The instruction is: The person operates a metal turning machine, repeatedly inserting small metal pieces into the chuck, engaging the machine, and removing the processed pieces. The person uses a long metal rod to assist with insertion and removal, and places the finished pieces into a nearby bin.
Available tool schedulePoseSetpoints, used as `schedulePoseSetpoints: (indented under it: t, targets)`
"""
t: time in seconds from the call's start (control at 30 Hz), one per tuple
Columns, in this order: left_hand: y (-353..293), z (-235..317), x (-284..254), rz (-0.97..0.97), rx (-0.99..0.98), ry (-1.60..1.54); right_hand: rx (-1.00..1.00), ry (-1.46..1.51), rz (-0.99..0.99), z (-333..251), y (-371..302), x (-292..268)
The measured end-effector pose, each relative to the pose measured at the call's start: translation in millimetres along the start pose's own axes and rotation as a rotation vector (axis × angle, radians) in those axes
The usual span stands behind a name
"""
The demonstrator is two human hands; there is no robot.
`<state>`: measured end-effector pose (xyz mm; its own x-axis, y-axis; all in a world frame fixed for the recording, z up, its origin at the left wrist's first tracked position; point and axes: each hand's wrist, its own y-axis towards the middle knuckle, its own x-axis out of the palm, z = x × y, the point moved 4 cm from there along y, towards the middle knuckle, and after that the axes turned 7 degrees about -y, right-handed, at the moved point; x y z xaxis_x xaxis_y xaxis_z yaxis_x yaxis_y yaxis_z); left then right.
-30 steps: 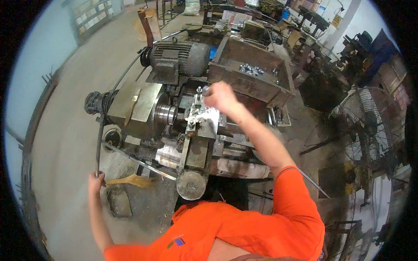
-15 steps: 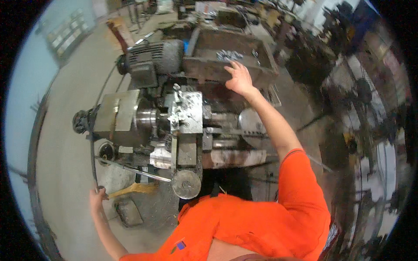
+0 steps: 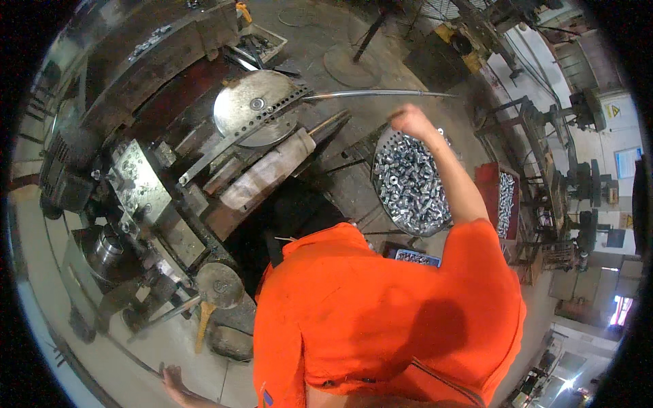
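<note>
My right hand [image 3: 413, 122] is raised at the far rim of a round basket [image 3: 375, 153] heaped with shiny metal nuts [image 3: 411, 183]. Its fingers point down and are smeared, so whether they hold anything is unclear. Low on the left, my left hand [image 3: 174, 381] is closed round the end of a long dark rod [image 3: 139, 360], which runs up toward the machine. Between my arms stands a lathe-like machine with a flat metal block [image 3: 139, 180] strewn with chips, a large steel disc [image 3: 255, 109] and a smaller round handwheel [image 3: 220, 285].
A red bin [image 3: 486, 194] of small metal parts stands right of the basket. Below it sits a blue tray [image 3: 417, 258] of parts. A wooden-handled brush [image 3: 203, 326] and a dustpan-like tray [image 3: 231, 342] lie near the handwheel. A long metal bar [image 3: 381, 94] juts out past the disc.
My view and body have turned right. My right hand has gone from above the rusty trough, fingers spread, to the basket of nuts. My left hand still grips the rod.
</note>
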<state>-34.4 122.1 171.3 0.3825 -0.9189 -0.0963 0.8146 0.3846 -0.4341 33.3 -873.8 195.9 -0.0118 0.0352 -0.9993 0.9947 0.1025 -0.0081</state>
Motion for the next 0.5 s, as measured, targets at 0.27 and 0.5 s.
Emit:
schedulePoseSetpoints:
  t: [0.27,0.5]
  targets:
    - [-24.0,9.1,18.9,0.089,-0.04,-0.117,0.529,0.079,-0.372,-40.0,-29.2,72.4]
    - [-7.4,-2.4,8.3,-0.03,-0.031,-0.097,0.378,-0.078,-0.244,-55.1,-51.4,86.6]
